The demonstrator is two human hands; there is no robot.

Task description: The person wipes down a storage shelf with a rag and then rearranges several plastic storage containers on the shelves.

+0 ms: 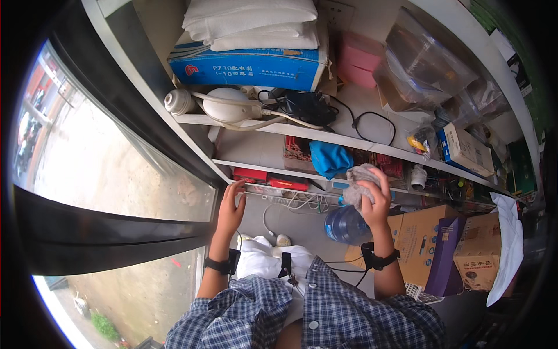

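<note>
In my right hand (375, 196) is a crumpled grey cloth (361, 185), held in front of the lower shelves. Just left of it, a bright blue cloth (330, 159) hangs over the edge of the middle shelf (248, 148). My left hand (233, 205) holds nothing, its fingers apart and raised close to the shelf unit's left upright. Its fingertips are near a red box (250, 175) on a low shelf; whether they touch the shelf edge I cannot tell. A second red box (287, 183) lies beside the first.
The upper shelf carries a blue cardboard box (248, 67) under folded white cloths (257, 24), black cables (309, 109) and clear plastic containers (427, 56). On the floor stand a large blue water bottle (346, 224) and cardboard boxes (425, 235). A glass door (130, 152) is at left.
</note>
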